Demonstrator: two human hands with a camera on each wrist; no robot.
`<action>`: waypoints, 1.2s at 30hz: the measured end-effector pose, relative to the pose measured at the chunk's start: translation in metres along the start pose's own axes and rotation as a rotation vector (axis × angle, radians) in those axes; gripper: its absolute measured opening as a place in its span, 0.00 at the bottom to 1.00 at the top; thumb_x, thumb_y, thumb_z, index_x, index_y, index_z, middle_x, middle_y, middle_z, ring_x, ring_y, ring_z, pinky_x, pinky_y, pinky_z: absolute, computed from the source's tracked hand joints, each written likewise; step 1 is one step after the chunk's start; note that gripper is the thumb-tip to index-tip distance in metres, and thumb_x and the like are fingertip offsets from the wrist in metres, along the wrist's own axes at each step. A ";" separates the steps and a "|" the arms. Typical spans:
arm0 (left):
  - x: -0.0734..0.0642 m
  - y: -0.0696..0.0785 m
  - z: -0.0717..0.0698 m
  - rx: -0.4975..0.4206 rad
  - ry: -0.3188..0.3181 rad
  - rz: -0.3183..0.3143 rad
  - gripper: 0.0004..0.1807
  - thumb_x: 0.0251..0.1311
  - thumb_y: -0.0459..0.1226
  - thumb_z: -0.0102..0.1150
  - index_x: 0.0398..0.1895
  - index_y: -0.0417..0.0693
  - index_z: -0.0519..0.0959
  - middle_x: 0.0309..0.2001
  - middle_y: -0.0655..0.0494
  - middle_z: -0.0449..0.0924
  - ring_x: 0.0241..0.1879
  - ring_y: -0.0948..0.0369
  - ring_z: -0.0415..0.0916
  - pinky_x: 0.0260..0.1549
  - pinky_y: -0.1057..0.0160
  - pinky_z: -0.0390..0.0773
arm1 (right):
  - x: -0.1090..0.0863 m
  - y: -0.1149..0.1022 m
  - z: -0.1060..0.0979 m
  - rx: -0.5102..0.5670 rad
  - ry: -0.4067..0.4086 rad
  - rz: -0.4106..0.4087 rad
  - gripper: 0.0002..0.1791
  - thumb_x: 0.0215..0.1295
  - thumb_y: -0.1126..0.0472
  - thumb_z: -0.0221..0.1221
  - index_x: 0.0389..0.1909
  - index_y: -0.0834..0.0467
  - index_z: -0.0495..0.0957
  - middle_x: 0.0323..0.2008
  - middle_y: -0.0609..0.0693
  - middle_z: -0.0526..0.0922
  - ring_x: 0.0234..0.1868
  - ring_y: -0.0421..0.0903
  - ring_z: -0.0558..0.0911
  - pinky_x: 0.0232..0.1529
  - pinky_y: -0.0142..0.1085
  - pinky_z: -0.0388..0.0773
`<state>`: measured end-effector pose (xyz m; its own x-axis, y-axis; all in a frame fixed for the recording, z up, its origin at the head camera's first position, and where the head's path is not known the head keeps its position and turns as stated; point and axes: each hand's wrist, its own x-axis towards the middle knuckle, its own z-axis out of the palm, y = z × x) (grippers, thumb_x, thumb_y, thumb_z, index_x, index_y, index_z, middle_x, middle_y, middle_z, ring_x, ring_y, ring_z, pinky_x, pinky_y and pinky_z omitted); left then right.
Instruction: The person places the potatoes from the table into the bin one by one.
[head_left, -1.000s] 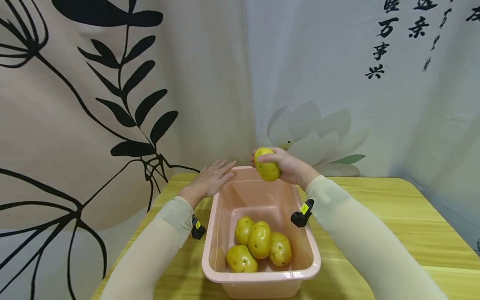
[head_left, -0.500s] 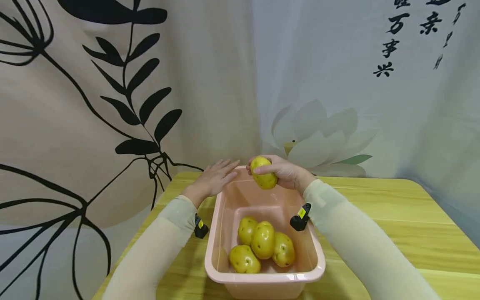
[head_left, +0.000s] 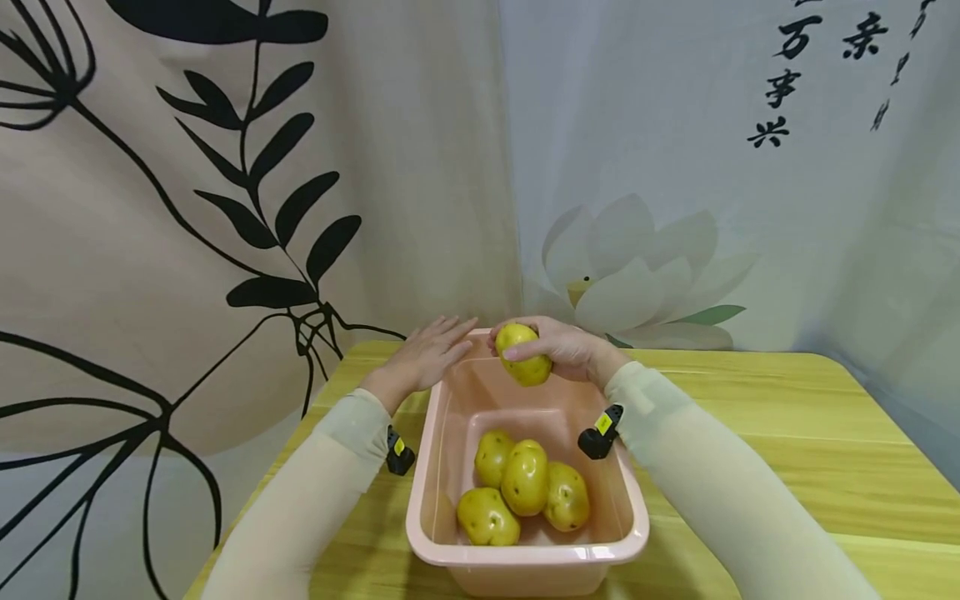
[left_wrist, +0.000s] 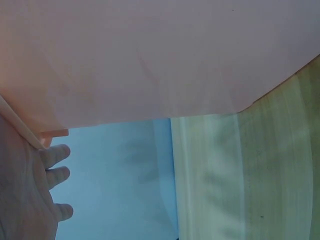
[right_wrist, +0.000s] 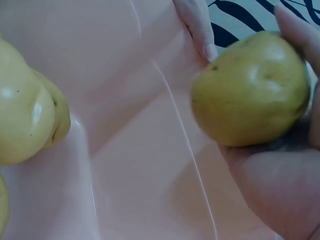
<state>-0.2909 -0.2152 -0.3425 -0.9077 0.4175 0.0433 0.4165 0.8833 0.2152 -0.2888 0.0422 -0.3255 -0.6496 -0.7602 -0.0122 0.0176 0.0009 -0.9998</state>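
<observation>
My right hand [head_left: 570, 348] grips a yellow potato [head_left: 525, 355] over the far end of a pink plastic basin [head_left: 528, 554]. In the right wrist view that potato [right_wrist: 252, 90] sits between thumb and fingers, above the basin's inner wall. My left hand [head_left: 423, 358] lies with straight fingers on the basin's far left rim. The left wrist view has the left hand [left_wrist: 25, 185] at its edge, against the basin's outer wall [left_wrist: 125, 60]. Several more potatoes [head_left: 525, 479] lie grouped at the basin's near end, one leaning on top of the others.
The basin stands on a wood-grain table [head_left: 750, 450]. Behind the table hang light curtains [head_left: 420, 167] printed with black plants, a pale lotus and dark characters. A small black camera [head_left: 600, 432] sits on my right wrist and another [head_left: 399, 452] on my left.
My right hand has lowered the potato and brought it slightly left, closer to the basin's far rim. My left hand keeps its place on the rim. The head view has shifted a little.
</observation>
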 end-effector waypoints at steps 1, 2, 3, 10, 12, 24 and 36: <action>0.000 0.000 0.000 0.001 -0.002 0.000 0.31 0.72 0.61 0.25 0.76 0.70 0.47 0.76 0.54 0.43 0.75 0.51 0.35 0.69 0.41 0.38 | 0.000 0.001 0.000 -0.007 -0.018 0.005 0.28 0.62 0.63 0.61 0.62 0.67 0.67 0.57 0.63 0.71 0.53 0.54 0.73 0.48 0.40 0.77; -0.001 0.001 -0.001 0.002 -0.005 -0.002 0.32 0.72 0.61 0.25 0.76 0.70 0.47 0.77 0.54 0.43 0.75 0.51 0.35 0.69 0.41 0.38 | 0.000 0.001 0.000 -0.014 -0.035 0.013 0.29 0.61 0.63 0.61 0.63 0.66 0.67 0.57 0.61 0.72 0.54 0.54 0.72 0.49 0.40 0.77; -0.001 0.001 -0.001 0.005 -0.005 -0.001 0.32 0.72 0.61 0.24 0.76 0.70 0.47 0.77 0.53 0.43 0.75 0.51 0.35 0.69 0.41 0.38 | 0.000 0.001 0.000 -0.018 -0.053 0.021 0.31 0.61 0.63 0.62 0.64 0.66 0.66 0.57 0.59 0.72 0.55 0.52 0.73 0.51 0.41 0.76; -0.001 0.001 0.000 0.009 -0.005 -0.006 0.32 0.71 0.62 0.23 0.76 0.71 0.46 0.77 0.54 0.43 0.75 0.52 0.35 0.69 0.41 0.38 | -0.002 0.002 0.002 -0.065 -0.172 0.046 0.34 0.58 0.60 0.67 0.64 0.65 0.66 0.58 0.57 0.73 0.54 0.50 0.74 0.55 0.40 0.74; -0.001 0.001 0.000 0.009 -0.004 -0.010 0.31 0.71 0.62 0.24 0.76 0.72 0.45 0.77 0.54 0.43 0.75 0.52 0.35 0.69 0.42 0.38 | -0.003 0.002 0.003 -0.060 -0.199 0.059 0.34 0.57 0.60 0.68 0.63 0.66 0.68 0.56 0.56 0.74 0.51 0.49 0.75 0.54 0.40 0.75; -0.002 0.001 0.002 -0.015 0.012 -0.005 0.31 0.72 0.60 0.26 0.76 0.71 0.47 0.76 0.53 0.44 0.75 0.51 0.36 0.69 0.41 0.39 | -0.006 0.005 0.005 -0.075 -0.308 0.173 0.40 0.55 0.59 0.69 0.65 0.69 0.64 0.52 0.53 0.77 0.51 0.48 0.76 0.57 0.42 0.74; -0.002 0.001 0.003 -0.035 0.019 -0.004 0.30 0.73 0.59 0.28 0.76 0.70 0.48 0.76 0.52 0.45 0.75 0.49 0.39 0.69 0.41 0.39 | -0.005 0.006 0.006 -0.110 -0.388 0.210 0.36 0.57 0.66 0.65 0.65 0.71 0.63 0.55 0.54 0.77 0.53 0.47 0.76 0.58 0.41 0.73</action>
<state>-0.2881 -0.2146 -0.3449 -0.9103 0.4094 0.0606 0.4110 0.8770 0.2491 -0.2804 0.0420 -0.3312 -0.3076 -0.9232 -0.2305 0.0247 0.2344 -0.9718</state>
